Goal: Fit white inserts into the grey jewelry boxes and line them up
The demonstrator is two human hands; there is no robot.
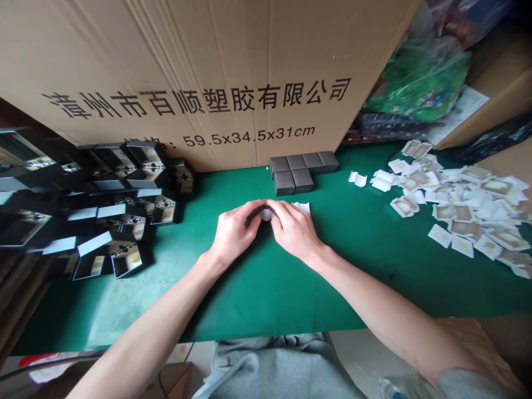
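Both my hands meet over the middle of the green tabletop, closed around a small dark box [252, 217]. My left hand [236, 227] grips its left side, and my right hand [294, 226] curls over its right side. Between the thumbs a bit of white shows; most of the box is hidden by the fingers. Just behind my right hand lies a white insert piece [302, 207]. Beyond it, several closed dark boxes [293, 180] stand together in rows.
Open dark boxes [128, 259] are stacked at the left. White and grey inserts [469, 205] lie piled on the right of the green table [257, 299]. A large cardboard carton [199, 55] stands along the back, with plastic bags [419, 83] at the back right.
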